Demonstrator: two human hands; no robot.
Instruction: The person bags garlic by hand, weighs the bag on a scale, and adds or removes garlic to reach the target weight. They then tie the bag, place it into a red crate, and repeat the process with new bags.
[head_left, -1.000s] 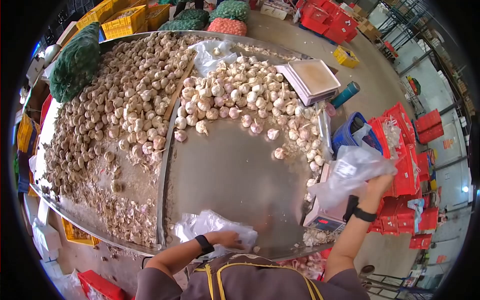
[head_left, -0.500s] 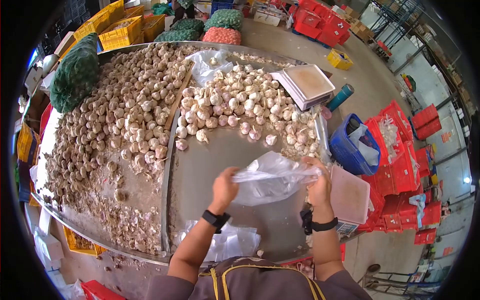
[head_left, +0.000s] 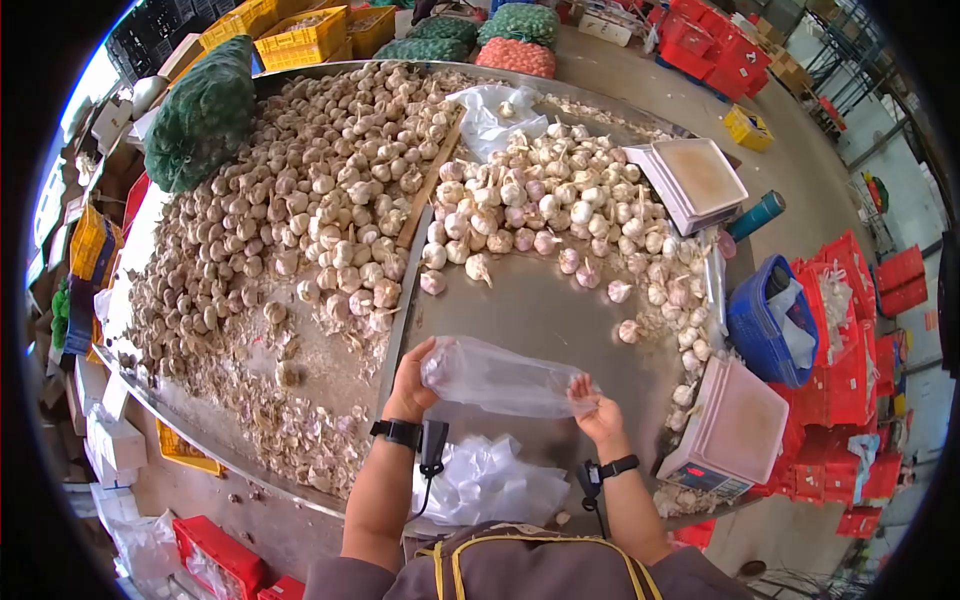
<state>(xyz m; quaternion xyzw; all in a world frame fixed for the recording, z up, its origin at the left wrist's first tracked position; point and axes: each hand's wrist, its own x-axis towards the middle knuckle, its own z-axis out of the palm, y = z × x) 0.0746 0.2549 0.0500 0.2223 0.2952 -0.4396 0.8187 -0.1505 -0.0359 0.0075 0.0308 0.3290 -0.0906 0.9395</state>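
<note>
A clear plastic bag (head_left: 505, 378) is stretched sideways between my two hands, above the bare metal tabletop (head_left: 500, 310). My left hand (head_left: 410, 385) grips its left end, with the fingers partly behind the film. At the right end, my right hand (head_left: 600, 415) holds the bag, and some of its fingertips show beside or through the plastic. Nothing can be seen inside the bag. Below it, close to my body, lies a pile of clear plastic bags (head_left: 490, 485). Whole garlic bulbs (head_left: 560, 190) are heaped beyond my hands.
Left of a metal divider (head_left: 405, 325) spread more garlic bulbs (head_left: 270, 190) and loose skins (head_left: 290, 430). A scale (head_left: 725, 425) stands by my right hand, another scale (head_left: 695, 180) farther back. A blue basket (head_left: 765, 320) and red crates (head_left: 840, 370) are at the right.
The bag has gone from hanging wide and puffed to a flatter, narrower band. My hands have lowered slightly, and the view has shifted so the table appears farther right.
</note>
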